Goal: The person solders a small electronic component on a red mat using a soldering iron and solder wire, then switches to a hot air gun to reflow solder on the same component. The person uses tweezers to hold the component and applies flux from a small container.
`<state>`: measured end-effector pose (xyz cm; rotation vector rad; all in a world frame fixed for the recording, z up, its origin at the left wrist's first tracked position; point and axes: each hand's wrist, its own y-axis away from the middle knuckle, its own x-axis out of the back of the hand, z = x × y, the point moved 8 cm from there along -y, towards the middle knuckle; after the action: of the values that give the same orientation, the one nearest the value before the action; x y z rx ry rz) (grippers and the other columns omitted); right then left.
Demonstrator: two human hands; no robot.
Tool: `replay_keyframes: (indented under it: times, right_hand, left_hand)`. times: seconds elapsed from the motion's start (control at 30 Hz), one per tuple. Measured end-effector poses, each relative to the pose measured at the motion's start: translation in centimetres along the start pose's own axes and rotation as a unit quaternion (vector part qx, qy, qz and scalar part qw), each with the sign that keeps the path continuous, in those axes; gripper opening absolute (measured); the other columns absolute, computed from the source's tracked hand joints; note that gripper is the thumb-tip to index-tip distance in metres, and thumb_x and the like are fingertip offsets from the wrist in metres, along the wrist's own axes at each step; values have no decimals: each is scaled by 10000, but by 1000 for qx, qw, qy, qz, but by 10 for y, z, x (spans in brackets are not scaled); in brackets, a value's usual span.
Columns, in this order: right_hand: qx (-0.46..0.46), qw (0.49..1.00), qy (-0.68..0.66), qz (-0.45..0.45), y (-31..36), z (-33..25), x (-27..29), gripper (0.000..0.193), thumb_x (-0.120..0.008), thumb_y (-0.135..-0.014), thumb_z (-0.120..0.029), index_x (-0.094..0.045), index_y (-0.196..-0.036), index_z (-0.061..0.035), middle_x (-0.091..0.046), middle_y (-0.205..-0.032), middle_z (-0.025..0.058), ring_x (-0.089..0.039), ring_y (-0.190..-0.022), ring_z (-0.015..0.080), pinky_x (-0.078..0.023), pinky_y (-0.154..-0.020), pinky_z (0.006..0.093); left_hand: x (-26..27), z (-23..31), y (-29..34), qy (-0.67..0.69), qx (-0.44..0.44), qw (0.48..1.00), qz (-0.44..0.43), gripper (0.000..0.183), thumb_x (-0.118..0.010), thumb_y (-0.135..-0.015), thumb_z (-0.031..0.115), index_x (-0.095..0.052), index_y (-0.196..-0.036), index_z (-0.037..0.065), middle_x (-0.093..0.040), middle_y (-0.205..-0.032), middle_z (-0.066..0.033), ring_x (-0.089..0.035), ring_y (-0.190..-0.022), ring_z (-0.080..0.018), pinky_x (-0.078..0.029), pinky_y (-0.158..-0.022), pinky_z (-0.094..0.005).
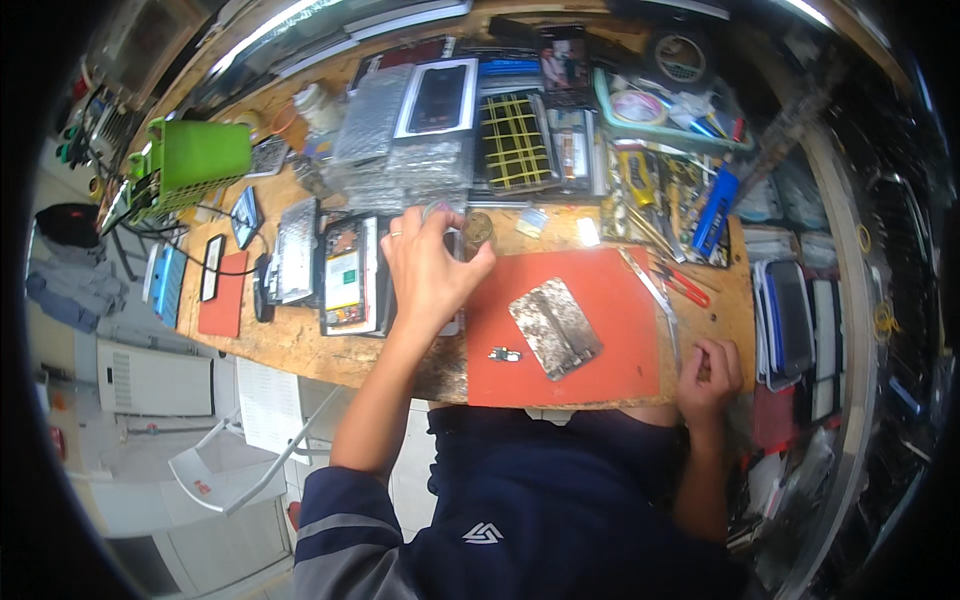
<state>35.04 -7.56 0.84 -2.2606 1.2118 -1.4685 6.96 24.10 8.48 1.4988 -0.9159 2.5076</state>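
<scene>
My left hand (pixel 432 268) reaches over the far left corner of the orange mat (pixel 625 330). Its thumb and forefinger are closed about a small round brownish tin (pixel 479 229). On the mat lies a worn metal plate (pixel 556 328), stained and set at a slant. Left of the plate is a small electronic part (pixel 505 354). My right hand (pixel 710 378) rests curled at the near right edge of the table, beside the mat. Whatever its fingers hold, if anything, is hidden. Metal tweezers (pixel 655 295) lie along the mat's right edge, just beyond that hand.
Left of my left hand lies an opened phone (pixel 346 280). A green basket (pixel 200 160) stands at the far left. Stacked phone parts and a boxed phone (pixel 438 97) fill the back. Red-handled pliers (pixel 688 288), a blue tool (pixel 716 212) and a teal tray (pixel 660 115) are at the right.
</scene>
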Motion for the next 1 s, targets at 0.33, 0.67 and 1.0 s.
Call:
replay_keyframes:
  times: [0.33,0.67,1.0]
  right_hand:
    - [-31,999,-9,-19,2,3,-2,179,-662,-907,86,-704,-1060,2,-649,-958,168,-670,-795,363,-524,-664,451]
    - [-33,999,20,-9,0,1,-2,137,-650,-949,77,-715,-1052,15,-630,-955,127,-599,-702,247,-454,-601,366]
    - [-55,998,37,-9,0,7,-3,144,-646,-949,94,-714,-1055,24,-609,-954,100,-541,-676,181,-408,-579,320]
  left_hand:
    - [133,-224,-63,-113,180,969,124,549,-859,-789,482,-809,-1062,10,-785,-1103,-242,-743,-1083,-420,-570,-970,-504]
    - [66,-383,-152,-166,270,948,-28,611,-795,-770,580,-862,-1168,121,-826,-1141,-207,-774,-1090,-424,-594,-953,-485]
    - [36,-424,-159,-145,272,950,-45,640,-798,-793,600,-853,-1208,116,-821,-1196,-209,-772,-1154,-401,-582,-1018,-488]
